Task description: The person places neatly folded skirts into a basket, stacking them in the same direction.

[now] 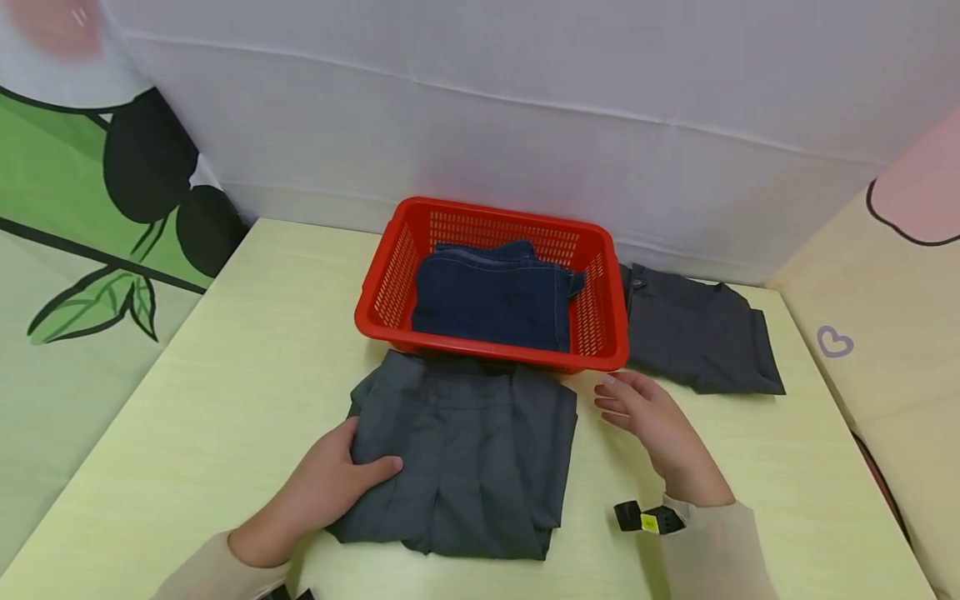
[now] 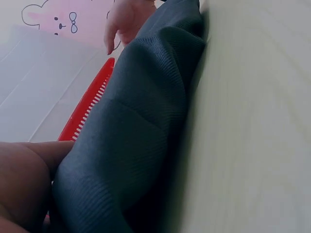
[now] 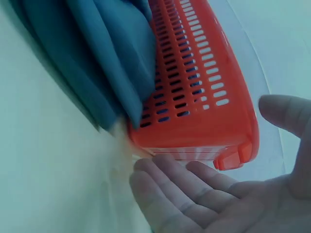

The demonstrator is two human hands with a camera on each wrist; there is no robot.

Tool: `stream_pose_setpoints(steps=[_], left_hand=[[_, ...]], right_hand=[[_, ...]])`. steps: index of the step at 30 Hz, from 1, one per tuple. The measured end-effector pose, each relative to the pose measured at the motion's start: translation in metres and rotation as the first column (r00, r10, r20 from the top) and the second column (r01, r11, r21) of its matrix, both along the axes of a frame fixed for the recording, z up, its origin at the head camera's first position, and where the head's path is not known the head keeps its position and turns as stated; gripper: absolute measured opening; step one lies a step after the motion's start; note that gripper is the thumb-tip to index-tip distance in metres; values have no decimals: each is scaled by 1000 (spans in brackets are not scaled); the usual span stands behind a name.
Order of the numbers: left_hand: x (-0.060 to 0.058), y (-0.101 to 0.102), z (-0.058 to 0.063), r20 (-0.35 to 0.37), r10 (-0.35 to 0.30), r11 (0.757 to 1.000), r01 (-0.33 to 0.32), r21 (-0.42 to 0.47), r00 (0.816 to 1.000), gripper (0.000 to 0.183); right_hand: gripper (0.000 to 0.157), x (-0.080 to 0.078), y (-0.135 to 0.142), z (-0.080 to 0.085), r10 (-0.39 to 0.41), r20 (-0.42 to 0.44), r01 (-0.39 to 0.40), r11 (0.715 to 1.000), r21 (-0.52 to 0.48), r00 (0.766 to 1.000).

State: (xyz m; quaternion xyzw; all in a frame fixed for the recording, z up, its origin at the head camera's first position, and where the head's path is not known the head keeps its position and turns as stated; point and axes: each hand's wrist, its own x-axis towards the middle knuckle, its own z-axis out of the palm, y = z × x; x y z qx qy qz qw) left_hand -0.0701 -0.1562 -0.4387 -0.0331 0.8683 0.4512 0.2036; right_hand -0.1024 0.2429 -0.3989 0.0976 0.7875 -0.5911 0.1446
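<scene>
A folded dark grey garment (image 1: 465,450) with pleat-like creases lies on the table in front of the red basket (image 1: 491,350). My left hand (image 1: 330,479) pinches its left side, thumb on top and fingers tucked under the cloth. In the left wrist view the thick folded edge of the garment (image 2: 131,107) rises off the tabletop. My right hand (image 1: 652,421) is held by the basket's front right corner with fingers extended, holding nothing. From the right wrist, the fingers (image 3: 180,194) show just short of the perforated basket wall (image 3: 194,87) or touching it; I cannot tell which.
Folded dark blue denim (image 1: 491,296) lies inside the basket. Another folded dark grey garment (image 1: 697,333) lies to the basket's right. A pale curtain (image 1: 480,108) hangs behind the table (image 1: 225,375), and printed cloth panels stand at both sides.
</scene>
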Motion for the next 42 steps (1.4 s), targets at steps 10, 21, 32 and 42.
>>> stream_pose_setpoints(steps=[10, 21, 32, 42], left_hand=[[1, 4, 0, 15, 0, 1000, 0, -3, 1000, 84], [1, 5, -4, 17, -3, 1000, 3, 1, 1000, 86], [1, 9, 1, 39, -1, 999, 0, 33, 999, 85], [-1, 7, -1, 181, 12, 965, -59, 255, 983, 72]], right_hand=[[57, 34, -3, -15, 28, 161, 0, 985, -174, 987], [60, 40, -32, -43, 264, 168, -121, 804, -583, 950], [66, 37, -65, -47, 306, 220, -91, 749, -657, 926], [75, 36, -76, -45, 297, 208, -112, 781, -614, 932]])
